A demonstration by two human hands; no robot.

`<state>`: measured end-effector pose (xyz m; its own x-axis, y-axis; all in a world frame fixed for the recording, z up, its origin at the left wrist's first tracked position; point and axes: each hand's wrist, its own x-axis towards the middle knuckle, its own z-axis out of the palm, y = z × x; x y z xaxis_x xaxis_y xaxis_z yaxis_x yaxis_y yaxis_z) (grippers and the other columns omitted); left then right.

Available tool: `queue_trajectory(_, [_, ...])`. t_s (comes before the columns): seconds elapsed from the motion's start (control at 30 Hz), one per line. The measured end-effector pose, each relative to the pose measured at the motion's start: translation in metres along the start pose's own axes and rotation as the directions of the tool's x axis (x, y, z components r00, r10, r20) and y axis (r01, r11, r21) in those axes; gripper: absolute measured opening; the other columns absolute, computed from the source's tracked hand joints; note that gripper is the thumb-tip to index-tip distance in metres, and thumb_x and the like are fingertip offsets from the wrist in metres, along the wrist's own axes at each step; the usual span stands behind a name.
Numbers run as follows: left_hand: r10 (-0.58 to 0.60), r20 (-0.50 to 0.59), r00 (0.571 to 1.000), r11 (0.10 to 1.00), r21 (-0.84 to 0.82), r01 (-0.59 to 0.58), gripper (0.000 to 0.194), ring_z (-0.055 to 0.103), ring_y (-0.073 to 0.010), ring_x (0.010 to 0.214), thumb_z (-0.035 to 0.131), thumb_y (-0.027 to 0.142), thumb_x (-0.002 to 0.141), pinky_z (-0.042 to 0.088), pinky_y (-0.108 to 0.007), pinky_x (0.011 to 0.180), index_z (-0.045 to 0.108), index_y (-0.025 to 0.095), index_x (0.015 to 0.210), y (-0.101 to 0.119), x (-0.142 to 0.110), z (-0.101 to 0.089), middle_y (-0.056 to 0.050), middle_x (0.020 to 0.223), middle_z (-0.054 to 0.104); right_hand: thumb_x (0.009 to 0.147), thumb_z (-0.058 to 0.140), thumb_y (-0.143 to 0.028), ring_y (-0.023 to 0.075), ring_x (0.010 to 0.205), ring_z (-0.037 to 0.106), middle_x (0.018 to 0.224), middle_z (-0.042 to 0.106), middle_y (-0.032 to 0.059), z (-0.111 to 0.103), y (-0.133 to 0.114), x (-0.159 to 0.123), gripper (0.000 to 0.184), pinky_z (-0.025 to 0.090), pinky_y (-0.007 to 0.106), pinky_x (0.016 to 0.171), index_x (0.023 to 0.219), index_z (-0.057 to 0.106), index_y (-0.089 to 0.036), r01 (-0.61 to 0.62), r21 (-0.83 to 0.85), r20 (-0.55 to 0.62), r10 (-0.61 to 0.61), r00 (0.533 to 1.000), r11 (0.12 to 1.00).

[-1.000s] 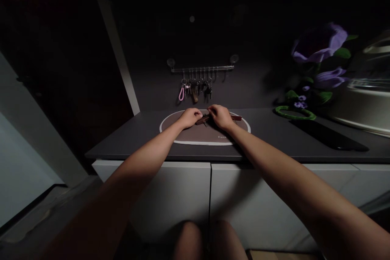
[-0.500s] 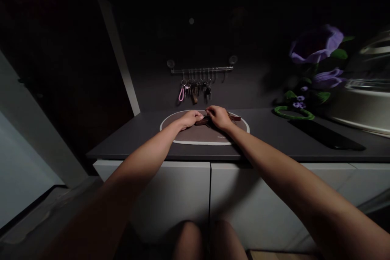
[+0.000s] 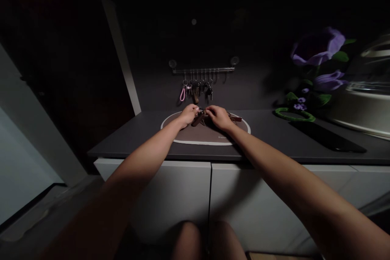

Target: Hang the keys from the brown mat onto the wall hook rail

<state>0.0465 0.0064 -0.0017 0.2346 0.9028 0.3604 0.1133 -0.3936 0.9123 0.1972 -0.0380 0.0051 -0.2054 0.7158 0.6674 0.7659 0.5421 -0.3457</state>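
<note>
Over a brown oval mat [image 3: 195, 136] with a white rim, my left hand [image 3: 189, 114] and my right hand [image 3: 219, 118] pinch a bunch of keys [image 3: 201, 112] between them. From the bunch a dark brown strip-like fob [image 3: 197, 120] hangs below my left fingertips. The fingers of both hands are closed, and the keys between them are small and dim. Partly behind my right hand, more keys with a reddish-brown tag [image 3: 236, 119] lie on the mat.
A clear hook rail [image 3: 204, 70] on the dark wall carries several keys and a pink loop [image 3: 182, 94]. To the right on the dark counter [image 3: 122, 138] are purple flowers [image 3: 329, 80], a green ring [image 3: 295, 119], a flat black object [image 3: 329, 136] and a large pale appliance [image 3: 362, 107].
Both hands have raised the keys slightly off the mat. The brown fob, lying flatter before, now hangs at a slant, and my left hand has tilted upward.
</note>
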Motion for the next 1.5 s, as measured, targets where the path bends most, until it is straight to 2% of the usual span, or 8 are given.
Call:
queue_trajectory(0.23, [0.012, 0.006, 1.0, 0.975, -0.221, -0.01, 0.009, 0.046, -0.0037, 0.056, 0.044, 0.014, 0.083, 0.038, -0.019, 0.062, 0.047, 0.013, 0.074, 0.01, 0.0, -0.006, 0.003, 0.068, 0.05, 0.082, 0.047, -0.024, 0.0164, 0.088, 0.057, 0.095, 0.065, 0.0075, -0.002, -0.005, 0.0, 0.021, 0.041, 0.028, 0.08, 0.095, 0.061, -0.016, 0.034, 0.051, -0.024, -0.033, 0.999, 0.998])
queue_trajectory(0.37, [0.026, 0.072, 0.997, 0.938, -0.347, 0.001, 0.008, 0.05, -0.0042, 0.061, 0.045, 0.014, 0.083, 0.04, -0.02, 0.069, 0.046, 0.014, 0.075, 0.015, -0.005, -0.005, 0.003, 0.069, 0.051, 0.083, 0.046, -0.027, 0.0163, 0.088, 0.055, 0.093, 0.063, 0.0072, -0.002, -0.005, 0.001, 0.021, 0.04, 0.028, 0.08, 0.095, 0.06, -0.017, 0.069, 0.04, -0.089, -0.065, 0.994, 0.997])
queue_trajectory(0.57, [0.049, 0.16, 0.986, 0.909, -0.415, 0.022, 0.01, 0.052, -0.0058, 0.065, 0.055, 0.018, 0.078, 0.043, -0.023, 0.073, 0.045, 0.016, 0.079, 0.019, -0.01, -0.003, 0.003, 0.071, 0.052, 0.083, 0.045, -0.029, 0.0153, 0.082, 0.052, 0.084, 0.058, 0.0058, -0.003, -0.004, 0.003, 0.019, 0.039, 0.027, 0.076, 0.083, 0.059, -0.017, 0.067, 0.063, -0.14, -0.058, 0.988, 0.996])
queue_trajectory(0.9, [0.085, 0.132, 0.988, 0.908, -0.417, -0.023, 0.019, 0.052, -0.0064, 0.066, 0.06, 0.029, 0.074, 0.044, -0.024, 0.071, 0.048, 0.015, 0.081, 0.023, -0.011, -0.005, 0.002, 0.071, 0.053, 0.081, 0.046, -0.032, 0.014, 0.077, 0.049, 0.08, 0.054, 0.0033, -0.005, -0.007, 0.004, 0.017, 0.038, 0.025, 0.07, 0.076, 0.054, -0.017, 0.054, 0.154, -0.162, -0.029, 0.986, 0.987])
queue_trajectory(1.03, [0.108, 0.104, 0.989, 0.933, -0.353, -0.065, 0.027, 0.052, -0.0065, 0.064, 0.069, 0.024, 0.064, 0.044, -0.023, 0.067, 0.051, 0.013, 0.081, 0.021, -0.009, -0.007, 0.002, 0.071, 0.055, 0.082, 0.045, -0.032, 0.0147, 0.079, 0.049, 0.08, 0.055, 0.004, -0.005, -0.007, 0.005, 0.018, 0.038, 0.026, 0.073, 0.077, 0.053, -0.018, 0.081, 0.15, -0.179, -0.053, 0.982, 0.985])
queue_trajectory(1.2, [0.119, 0.116, 0.986, 0.965, -0.246, -0.087, 0.025, 0.053, -0.008, 0.07, 0.067, 0.024, 0.064, 0.043, -0.025, 0.07, 0.055, 0.012, 0.083, 0.02, -0.008, -0.007, -0.001, 0.077, 0.058, 0.085, 0.04, -0.033, 0.0157, 0.081, 0.049, 0.082, 0.056, 0.0055, -0.006, -0.007, 0.006, 0.02, 0.038, 0.028, 0.077, 0.078, 0.051, -0.018, 0.064, 0.137, -0.207, -0.034, 0.978, 0.989])
queue_trajectory(1.37, [0.142, 0.149, 0.978, 0.982, -0.145, -0.121, 0.026, 0.052, -0.0078, 0.066, 0.065, 0.033, 0.065, 0.041, -0.024, 0.067, 0.06, 0.013, 0.08, 0.021, -0.01, -0.008, 0.0, 0.075, 0.059, 0.085, 0.04, -0.035, 0.0163, 0.082, 0.05, 0.083, 0.057, 0.0063, -0.007, -0.006, 0.006, 0.022, 0.038, 0.029, 0.077, 0.078, 0.052, -0.018, 0.044, 0.149, -0.214, -0.011, 0.977, 0.988])
queue_trajectory(1.5, [0.178, 0.111, 0.978, 0.98, -0.109, -0.166, 0.028, 0.048, -0.0069, 0.06, 0.066, 0.038, 0.064, 0.039, -0.022, 0.062, 0.062, 0.013, 0.074, 0.019, -0.009, -0.009, 0.001, 0.067, 0.058, 0.084, 0.042, -0.037, 0.0158, 0.081, 0.051, 0.082, 0.058, 0.0058, -0.006, -0.005, 0.006, 0.024, 0.039, 0.028, 0.076, 0.079, 0.054, -0.017, 0.031, 0.203, -0.202, 0.011, 0.979, 0.979])
